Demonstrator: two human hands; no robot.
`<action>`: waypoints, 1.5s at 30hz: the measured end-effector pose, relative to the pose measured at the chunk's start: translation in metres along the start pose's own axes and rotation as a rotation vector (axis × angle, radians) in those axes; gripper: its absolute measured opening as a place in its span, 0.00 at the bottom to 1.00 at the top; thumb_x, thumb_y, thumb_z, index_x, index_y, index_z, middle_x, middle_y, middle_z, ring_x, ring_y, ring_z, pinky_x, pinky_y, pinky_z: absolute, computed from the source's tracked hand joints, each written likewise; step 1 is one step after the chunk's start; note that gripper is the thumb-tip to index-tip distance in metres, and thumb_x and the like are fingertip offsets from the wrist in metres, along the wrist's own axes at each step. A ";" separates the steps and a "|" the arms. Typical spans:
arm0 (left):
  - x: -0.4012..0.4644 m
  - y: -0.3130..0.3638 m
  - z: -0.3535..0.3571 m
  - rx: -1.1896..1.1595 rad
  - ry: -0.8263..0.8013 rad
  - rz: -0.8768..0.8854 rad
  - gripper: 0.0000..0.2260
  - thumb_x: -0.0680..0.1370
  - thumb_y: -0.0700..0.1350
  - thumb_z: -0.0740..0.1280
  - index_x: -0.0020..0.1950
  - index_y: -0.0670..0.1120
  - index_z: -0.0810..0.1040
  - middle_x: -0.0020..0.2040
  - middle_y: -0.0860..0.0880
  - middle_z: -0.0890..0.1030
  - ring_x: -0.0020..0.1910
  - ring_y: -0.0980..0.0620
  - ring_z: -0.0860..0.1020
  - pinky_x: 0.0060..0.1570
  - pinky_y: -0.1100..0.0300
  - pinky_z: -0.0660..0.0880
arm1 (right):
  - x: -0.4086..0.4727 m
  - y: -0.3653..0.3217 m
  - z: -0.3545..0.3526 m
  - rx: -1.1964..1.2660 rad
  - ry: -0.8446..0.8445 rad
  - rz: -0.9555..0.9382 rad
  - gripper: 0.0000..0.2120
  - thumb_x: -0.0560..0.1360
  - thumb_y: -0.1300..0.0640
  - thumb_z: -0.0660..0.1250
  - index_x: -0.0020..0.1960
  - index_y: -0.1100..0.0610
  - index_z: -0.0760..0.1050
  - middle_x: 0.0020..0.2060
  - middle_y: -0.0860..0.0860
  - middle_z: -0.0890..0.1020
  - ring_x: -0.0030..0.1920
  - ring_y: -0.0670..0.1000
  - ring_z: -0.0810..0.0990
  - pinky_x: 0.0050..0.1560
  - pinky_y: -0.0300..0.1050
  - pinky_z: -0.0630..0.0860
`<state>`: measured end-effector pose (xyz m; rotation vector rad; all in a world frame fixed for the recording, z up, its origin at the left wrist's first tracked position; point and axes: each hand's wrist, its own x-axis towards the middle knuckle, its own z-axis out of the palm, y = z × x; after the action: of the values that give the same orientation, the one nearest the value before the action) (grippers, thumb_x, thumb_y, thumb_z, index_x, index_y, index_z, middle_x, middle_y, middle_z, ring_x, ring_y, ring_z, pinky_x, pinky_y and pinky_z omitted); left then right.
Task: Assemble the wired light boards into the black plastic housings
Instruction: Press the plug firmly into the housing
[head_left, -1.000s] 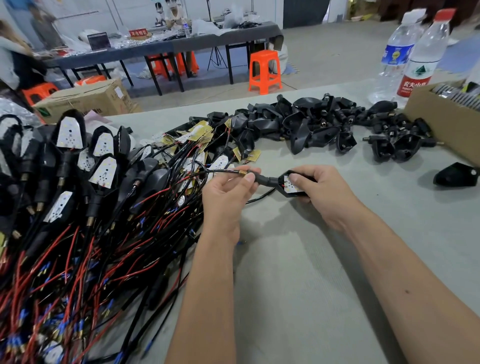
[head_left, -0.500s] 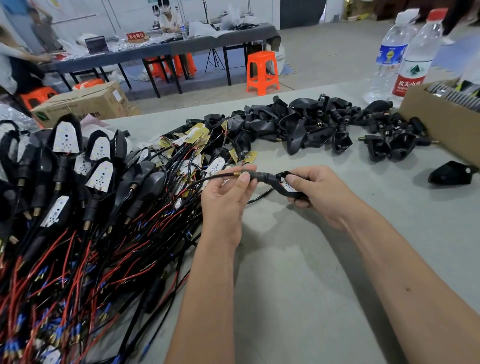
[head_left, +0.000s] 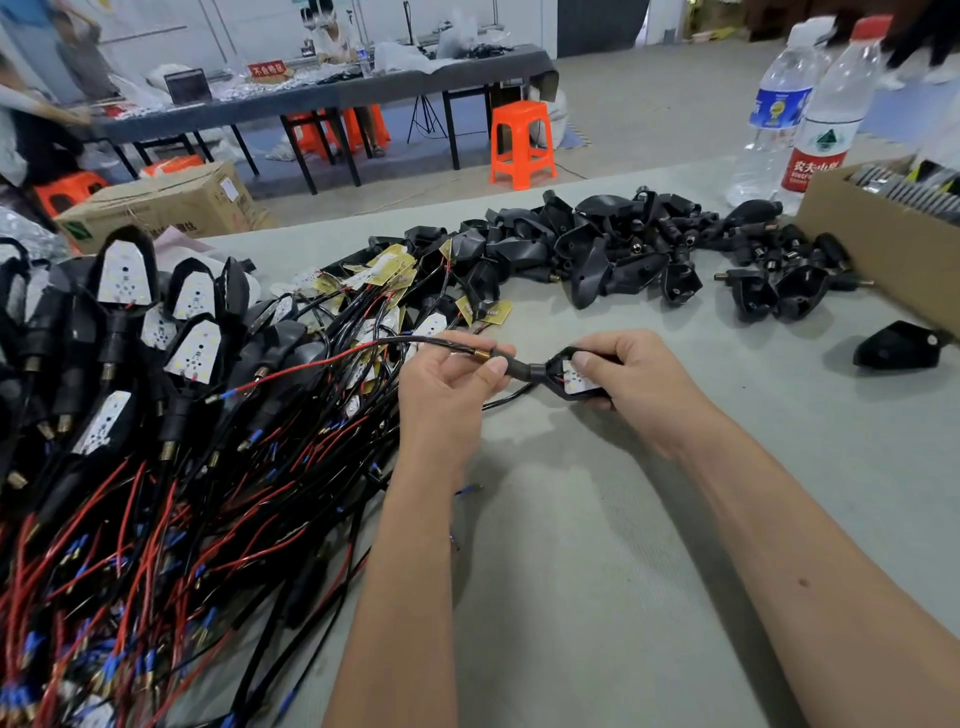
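Observation:
My right hand (head_left: 631, 376) grips a black plastic housing (head_left: 558, 370) above the grey table (head_left: 597, 545), thumb pressing on the white light board (head_left: 576, 380) seated in it. My left hand (head_left: 449, 387) pinches the housing's stem and black cable near the brass threaded end (head_left: 480, 355). Empty black housings (head_left: 613, 254) lie heaped at the back. Loose yellow and white wired boards (head_left: 384, 275) lie behind my left hand. Finished units with red and black wires (head_left: 130, 374) fill the left side.
A cardboard box (head_left: 878, 260) stands at the right edge with two water bottles (head_left: 815, 114) behind it. One black housing (head_left: 898, 351) lies alone near the box. Beyond the table are an orange stool (head_left: 521, 143), a carton (head_left: 161, 202) and another worktable.
Both hands have stayed in place with the housing. My right thumb has shifted onto the white board and the housing has turned a little, face up.

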<state>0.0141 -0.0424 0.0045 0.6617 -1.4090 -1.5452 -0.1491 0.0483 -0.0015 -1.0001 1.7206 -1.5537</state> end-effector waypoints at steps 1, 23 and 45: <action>0.000 -0.001 -0.001 0.000 -0.004 -0.008 0.07 0.78 0.29 0.68 0.54 0.37 0.79 0.49 0.39 0.87 0.49 0.45 0.85 0.48 0.60 0.80 | 0.000 0.001 -0.001 -0.007 -0.003 0.000 0.14 0.83 0.65 0.62 0.46 0.57 0.84 0.33 0.49 0.80 0.28 0.41 0.74 0.29 0.32 0.69; -0.003 -0.004 0.006 -0.052 0.013 0.087 0.06 0.79 0.31 0.69 0.55 0.37 0.80 0.52 0.43 0.87 0.51 0.46 0.86 0.50 0.62 0.80 | -0.006 -0.005 -0.005 0.059 -0.085 -0.002 0.14 0.77 0.49 0.71 0.46 0.61 0.82 0.32 0.53 0.72 0.25 0.45 0.65 0.24 0.37 0.60; -0.003 0.000 -0.003 -0.309 0.150 -0.198 0.03 0.79 0.33 0.69 0.49 0.38 0.83 0.43 0.48 0.87 0.42 0.55 0.85 0.50 0.62 0.83 | -0.008 -0.005 -0.006 0.138 -0.155 -0.150 0.16 0.72 0.65 0.79 0.58 0.56 0.83 0.38 0.49 0.82 0.31 0.49 0.74 0.35 0.40 0.75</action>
<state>0.0181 -0.0409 0.0032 0.7254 -0.9895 -1.7823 -0.1496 0.0585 0.0038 -1.1679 1.4420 -1.6182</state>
